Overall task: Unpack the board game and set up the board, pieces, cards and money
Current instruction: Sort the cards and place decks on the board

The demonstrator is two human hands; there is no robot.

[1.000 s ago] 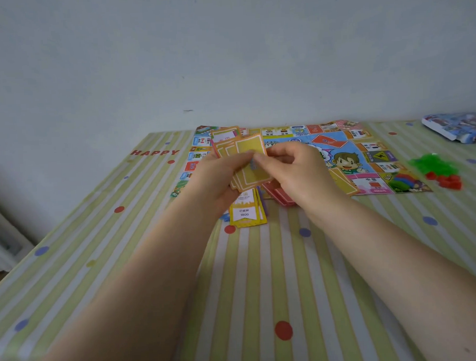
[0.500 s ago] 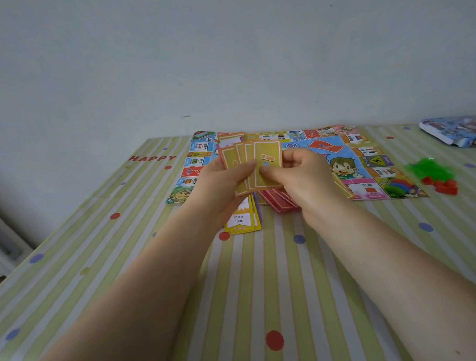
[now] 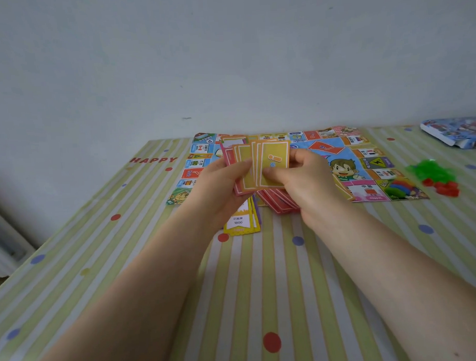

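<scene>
Yellow cards (image 3: pixel 269 165) with orange borders are fanning out between a person's two hands, held upright above a striped table (image 3: pixel 263 288). The left hand (image 3: pixel 218 186) is gripping the fan from the left side, its thumb lying across the card faces and its fingers curled round behind them. The right hand (image 3: pixel 305 183) is pinching the front card, the thumb pressing on its lower face while the fingers are closing on it from behind. That front card is showing an orange exclamation-style mark, and a few red-edged cards are sitting at the left of the fan.

Beneath the hands, a spread of red cards (image 3: pixel 278 203) is lying on the table at the near edge of the game board (image 3: pixel 347 159). Just to their left, a small pile of yellow-edged cards (image 3: pixel 241 221) is lying on the table; its top card is printed with the number 1800. The board is lying open and flat at the far side of the table, showing coloured squares around its edge and a cartoon child in the middle.

Right of the board, a heap of green pieces (image 3: pixel 430 169) is touching a smaller heap of red pieces (image 3: pixel 444 187). At the far right corner, the blue game box (image 3: pixel 458 132) is resting on the table.
</scene>
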